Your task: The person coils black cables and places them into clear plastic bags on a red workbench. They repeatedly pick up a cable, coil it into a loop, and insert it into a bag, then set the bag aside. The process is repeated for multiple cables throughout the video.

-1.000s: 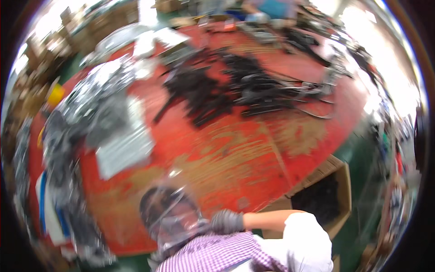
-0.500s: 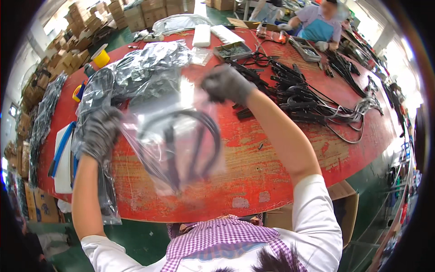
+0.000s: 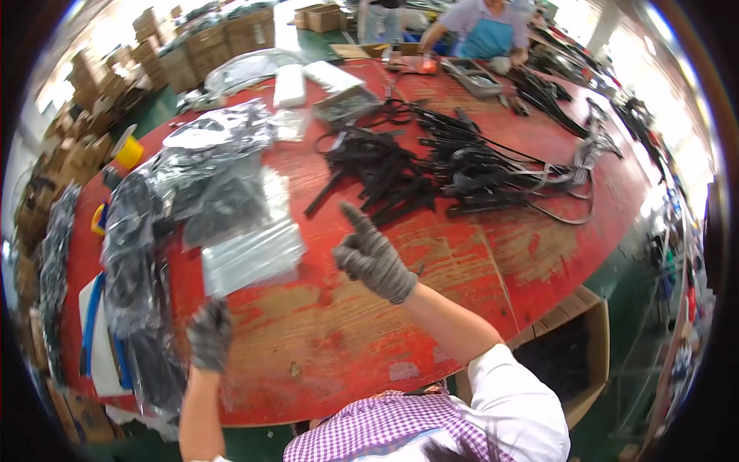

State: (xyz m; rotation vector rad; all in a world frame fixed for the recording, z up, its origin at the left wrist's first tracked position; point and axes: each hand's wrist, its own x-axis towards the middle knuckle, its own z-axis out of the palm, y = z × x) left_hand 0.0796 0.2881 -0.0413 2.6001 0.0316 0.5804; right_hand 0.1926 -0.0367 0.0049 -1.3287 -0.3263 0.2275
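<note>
My left hand (image 3: 208, 336), in a grey glove, is over the near left of the red table. Its fingers are curled, slightly blurred, with nothing visible in them. Beyond it lies a stack of flat clear plastic bags (image 3: 254, 258). My right hand (image 3: 375, 260), also gloved in grey, is over the middle with its index finger stretched toward a heap of short black strap-like pieces (image 3: 377, 173); it holds nothing. To the left, filled clear bags with black contents (image 3: 135, 269) lie piled along the table. A larger bunch of black cables (image 3: 477, 162) lies to the right.
Blue-edged white piece (image 3: 96, 339) lies at the left edge, a yellow roll (image 3: 128, 150) farther back. A grey tray of small parts (image 3: 346, 105) and white blocks (image 3: 289, 86) stand at the back. Another person (image 3: 485, 35) works across the table. An open carton (image 3: 570, 354) stands below right.
The clear bag with a coiled black cable has left my hands. My left hand has moved nearer to me; my right hand has come down, index finger out. The view has shifted.
</note>
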